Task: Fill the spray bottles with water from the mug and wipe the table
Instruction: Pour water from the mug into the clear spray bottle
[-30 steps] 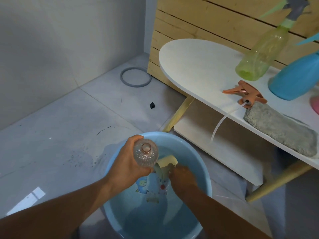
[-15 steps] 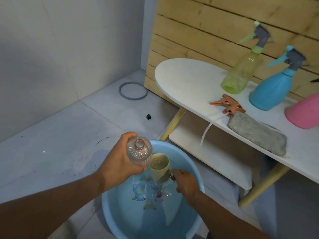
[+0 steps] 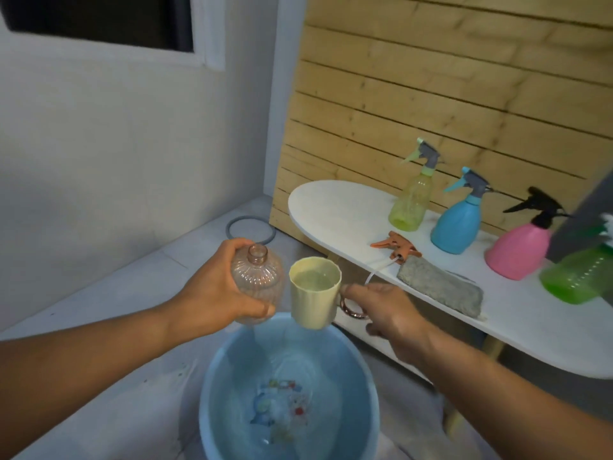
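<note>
- Four capped spray bottles on the table: yellow-green [image 3: 410, 204], blue [image 3: 459, 225], pink [image 3: 517, 252], green [image 3: 577, 275]
- One open clear bottle [image 3: 257, 282]
- One mug [image 3: 313, 292]
- One loose sprayer head [image 3: 396, 246]
- One grey cloth [image 3: 441, 288]
- One blue basin [image 3: 232, 386]
- One grey ring [image 3: 250, 230]
- Two hands

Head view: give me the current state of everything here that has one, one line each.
Clear bottle: uncapped, upright, held by left hand.
Mug: holds water, upright, held by its handle in right hand.
Basin: holds water, on the floor.
Orange spray head: off its bottle, lying on table.
Yellow-green, blue, pink bottles: capped, upright.
Green bottle: top hidden.
Grey cloth: lying on the table.
</note>
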{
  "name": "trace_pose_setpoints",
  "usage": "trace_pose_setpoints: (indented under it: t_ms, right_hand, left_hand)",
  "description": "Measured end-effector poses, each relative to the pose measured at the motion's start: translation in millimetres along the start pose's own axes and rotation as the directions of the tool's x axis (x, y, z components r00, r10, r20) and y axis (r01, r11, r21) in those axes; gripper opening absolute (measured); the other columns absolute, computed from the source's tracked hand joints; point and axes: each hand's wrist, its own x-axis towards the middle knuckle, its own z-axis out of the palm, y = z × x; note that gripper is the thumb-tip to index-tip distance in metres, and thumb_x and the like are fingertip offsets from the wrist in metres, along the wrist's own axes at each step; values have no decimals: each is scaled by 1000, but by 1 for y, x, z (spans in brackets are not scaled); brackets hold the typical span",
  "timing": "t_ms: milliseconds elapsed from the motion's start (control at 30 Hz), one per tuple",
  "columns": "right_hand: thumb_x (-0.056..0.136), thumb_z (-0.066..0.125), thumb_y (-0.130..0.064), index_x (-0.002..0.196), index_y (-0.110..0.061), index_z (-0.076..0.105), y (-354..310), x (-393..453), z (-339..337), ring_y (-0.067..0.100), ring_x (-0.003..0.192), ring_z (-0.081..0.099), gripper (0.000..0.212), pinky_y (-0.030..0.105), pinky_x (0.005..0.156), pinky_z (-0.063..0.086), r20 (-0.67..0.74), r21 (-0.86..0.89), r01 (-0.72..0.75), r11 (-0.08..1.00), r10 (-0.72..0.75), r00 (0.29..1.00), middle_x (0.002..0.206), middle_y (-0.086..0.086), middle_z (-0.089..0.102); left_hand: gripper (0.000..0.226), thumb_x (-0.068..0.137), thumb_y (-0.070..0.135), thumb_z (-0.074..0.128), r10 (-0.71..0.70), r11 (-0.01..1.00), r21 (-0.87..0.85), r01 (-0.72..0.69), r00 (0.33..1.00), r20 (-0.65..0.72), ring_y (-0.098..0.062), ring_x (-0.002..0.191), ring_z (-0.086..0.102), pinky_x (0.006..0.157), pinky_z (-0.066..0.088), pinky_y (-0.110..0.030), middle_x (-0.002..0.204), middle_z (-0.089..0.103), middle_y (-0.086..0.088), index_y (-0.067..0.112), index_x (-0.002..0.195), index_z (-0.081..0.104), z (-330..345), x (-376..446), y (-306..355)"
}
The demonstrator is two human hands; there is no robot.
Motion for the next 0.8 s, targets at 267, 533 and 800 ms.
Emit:
trace_pose_setpoints:
  t_ms: [267, 533, 800]
  right_hand:
    - [82, 77, -36, 87, -24, 35, -67, -5, -39, 24, 53, 35, 45, 25, 48, 29, -107, -26, 182, 983, -184, 977, 72, 3, 39]
    - [66, 77, -56, 73, -21, 57, -79, 4, -47, 22, 65, 39, 41, 37, 66, 36, -125, -31, 246, 969, -248, 961, 70, 6, 46]
    - [80, 79, -36, 58, -19, 48, -76, 10, -38, 10, 48, 36, 41, 36, 63, 34, -121, -14, 298, 954, -298, 947, 55, -1, 49]
  left_hand:
    - [93, 55, 23, 101, -9, 1000, -19, 11, 994, 106, 2, 104, 63, 80, 53, -14, 119, 61, 19, 42, 128, 46, -4, -10, 30]
    - [90, 51, 29, 101, 5, 997, -74, 7, 988, 155, -7, 111, 65, 90, 60, -29, 120, 62, 18, 48, 121, 47, 16, -6, 37]
    - [93, 49, 32, 98, 1, 1000, 1, -1, 985, 174, -6, 109, 64, 89, 59, -28, 120, 61, 19, 45, 125, 45, 24, 11, 13]
